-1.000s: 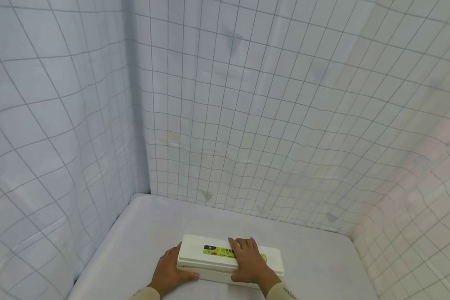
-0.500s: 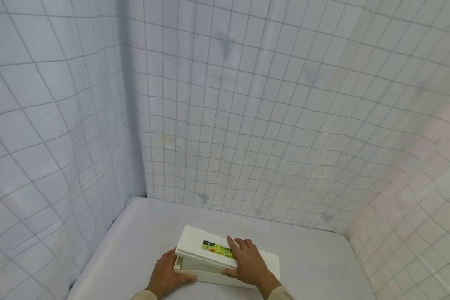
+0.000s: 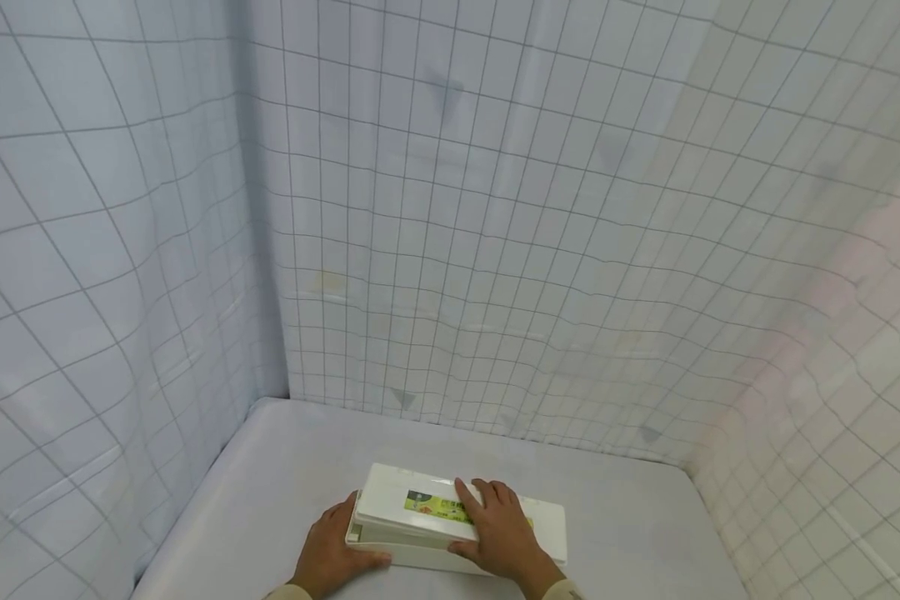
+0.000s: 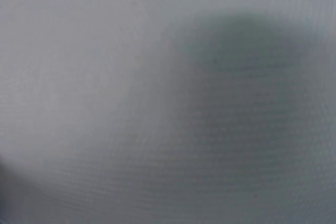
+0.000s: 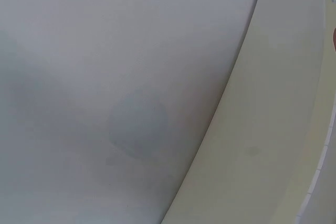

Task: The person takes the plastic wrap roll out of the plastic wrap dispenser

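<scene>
Here, your right hand (image 3: 501, 533) grips white lid (image 3: 390, 497), raised at end nearest your left hand (image 3: 332, 548); that one seemingly clasps white box (image 3: 423, 557) beneath right hand, fingertips partly hidden.

A yellow-green printed label (image 3: 429, 504) is sitting on the white lid (image 3: 387, 493) of the long box (image 3: 420, 557), bearing small characters that are appearing too tiny and blurred to read. The right hand (image 3: 501, 531) is covering part of it, while a yellow-green sliver is showing past the fingers.
</scene>
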Available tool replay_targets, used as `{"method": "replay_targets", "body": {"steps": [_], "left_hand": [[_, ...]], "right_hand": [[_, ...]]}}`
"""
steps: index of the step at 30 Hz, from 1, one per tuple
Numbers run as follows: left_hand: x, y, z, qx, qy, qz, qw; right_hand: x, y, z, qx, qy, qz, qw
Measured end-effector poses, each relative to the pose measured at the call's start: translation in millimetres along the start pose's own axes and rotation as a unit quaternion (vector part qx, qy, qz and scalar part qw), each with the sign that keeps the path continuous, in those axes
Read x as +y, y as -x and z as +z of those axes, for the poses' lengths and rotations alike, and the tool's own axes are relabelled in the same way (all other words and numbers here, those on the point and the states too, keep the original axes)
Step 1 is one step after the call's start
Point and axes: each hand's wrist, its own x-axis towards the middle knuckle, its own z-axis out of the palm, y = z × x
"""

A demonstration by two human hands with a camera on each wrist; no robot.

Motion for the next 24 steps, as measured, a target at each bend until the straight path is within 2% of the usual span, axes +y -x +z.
{"method": "replay_targets", "body": {"steps": [10,24], "left_hand": [[0.0,-1.5,-0.9,-0.014,-0.011,-0.014,0.9997],[1.4,2.5,-2.6,0.006,-0.006,0.007,0.9999]], "right_hand": [[15,9,2,-0.004,-0.004,0.040,0.999],[39,33,-5,-0.029,-0.043,0.104,0.993]]}}
